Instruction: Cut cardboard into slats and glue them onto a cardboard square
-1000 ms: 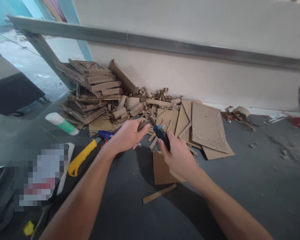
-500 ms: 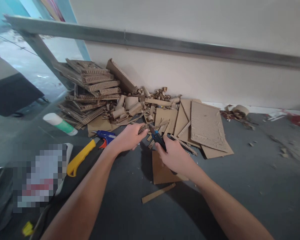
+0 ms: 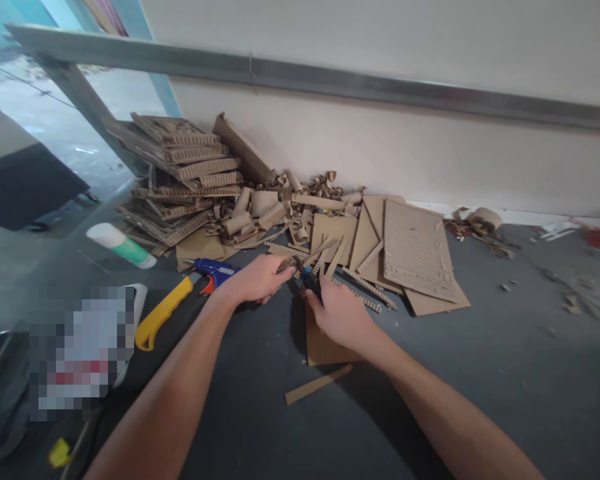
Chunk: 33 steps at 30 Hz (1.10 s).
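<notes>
Gripping small corrugated cardboard piece (image 3: 286, 265) at frame centre: left hand (image 3: 260, 277), fingers clamped on it. Right hand (image 3: 343, 313) has fingers wrapped round black-and-blue cutter (image 3: 310, 280), tip at piece (contact too small to tell). Loose cardboard strips (image 3: 370, 288) crowd just beyond right hand; flat cardboard sheet (image 3: 325, 345) partly hidden beneath it, lower centre. Blue glue gun (image 3: 215, 268) left of centre, partly behind left hand; yellow-handled tool (image 3: 163, 313) close by. Stacked cardboard panels (image 3: 195, 157) upper left; ribbed panel (image 3: 417, 250) right of centre.
</notes>
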Motion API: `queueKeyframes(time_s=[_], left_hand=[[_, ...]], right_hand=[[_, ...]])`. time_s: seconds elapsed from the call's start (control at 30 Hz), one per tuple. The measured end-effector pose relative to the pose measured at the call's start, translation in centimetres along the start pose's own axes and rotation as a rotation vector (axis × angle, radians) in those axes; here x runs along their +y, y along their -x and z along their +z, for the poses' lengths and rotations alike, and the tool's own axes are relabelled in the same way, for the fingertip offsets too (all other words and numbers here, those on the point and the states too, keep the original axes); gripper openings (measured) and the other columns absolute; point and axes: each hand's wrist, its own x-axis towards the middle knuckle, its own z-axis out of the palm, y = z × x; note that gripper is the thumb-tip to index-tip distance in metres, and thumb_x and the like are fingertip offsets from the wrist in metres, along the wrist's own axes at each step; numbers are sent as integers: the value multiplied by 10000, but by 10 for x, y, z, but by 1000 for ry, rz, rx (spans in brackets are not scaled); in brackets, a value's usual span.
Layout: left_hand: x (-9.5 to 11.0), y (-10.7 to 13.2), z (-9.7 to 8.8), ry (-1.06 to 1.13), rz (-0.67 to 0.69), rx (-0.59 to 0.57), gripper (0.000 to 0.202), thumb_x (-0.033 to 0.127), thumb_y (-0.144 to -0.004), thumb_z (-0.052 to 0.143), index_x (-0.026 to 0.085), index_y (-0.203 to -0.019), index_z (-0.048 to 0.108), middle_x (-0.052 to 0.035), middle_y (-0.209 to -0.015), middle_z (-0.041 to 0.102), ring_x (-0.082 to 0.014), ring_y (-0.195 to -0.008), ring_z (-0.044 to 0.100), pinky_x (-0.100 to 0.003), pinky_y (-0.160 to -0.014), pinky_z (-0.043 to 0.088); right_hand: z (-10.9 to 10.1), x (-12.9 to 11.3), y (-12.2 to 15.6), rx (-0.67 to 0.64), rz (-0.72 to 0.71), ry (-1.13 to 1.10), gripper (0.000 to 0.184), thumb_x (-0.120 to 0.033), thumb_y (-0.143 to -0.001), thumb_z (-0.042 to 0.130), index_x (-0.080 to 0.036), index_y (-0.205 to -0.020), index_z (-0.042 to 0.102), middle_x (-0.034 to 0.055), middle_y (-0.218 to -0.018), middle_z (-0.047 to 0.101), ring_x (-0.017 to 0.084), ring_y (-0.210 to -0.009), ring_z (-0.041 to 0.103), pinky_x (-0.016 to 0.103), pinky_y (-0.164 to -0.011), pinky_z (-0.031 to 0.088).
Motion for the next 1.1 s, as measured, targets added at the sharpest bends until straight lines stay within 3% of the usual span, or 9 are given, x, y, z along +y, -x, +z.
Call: queueKeyframes(time_s=[0.2,0.37,0.6,0.93,1.1], left_hand=[[7,1,2,11,4,61,329,479,-964,385,224,-757,411,40,-427,532,-147,-353,544,-233,-443,403],[10,-2,6,104,-62,123,316,500,-954,389,223,-819,457,41,-407,526,-162,-330,526,-227,-371,375],[14,0,6,106,-133,188,321,492,-953,381,215,-824,480,32,-389,527,-173,-329,529,-231,-382,376],[30,10,20,-19,-120,206,277,343,-931,417,227,-679,433,48,-372,461,-165,-335,516,-255,-496,382],[28,22,18,75,-83,149,324,433,-952,409,224,-707,444,53,-399,481,-150,-352,525,-241,-480,409]], right_hand=[[-1,-3,1,57,13,23,296,-351,-1008,351,-143,-1034,561,188,-864,699,314,-801,718,331,-613,468],[1,-6,5,58,26,42,302,-348,-1006,341,-145,-1034,563,193,-877,705,307,-767,717,343,-611,482],[-1,-8,10,47,14,11,298,-335,-1001,354,-139,-1016,578,201,-894,714,300,-784,718,337,-620,475],[3,-8,10,37,16,-115,271,-314,-1007,386,-127,-1002,581,194,-884,722,284,-782,727,306,-605,448],[5,-2,10,88,24,-199,261,-342,-1014,389,-147,-1011,562,142,-833,723,242,-760,722,280,-620,445]])
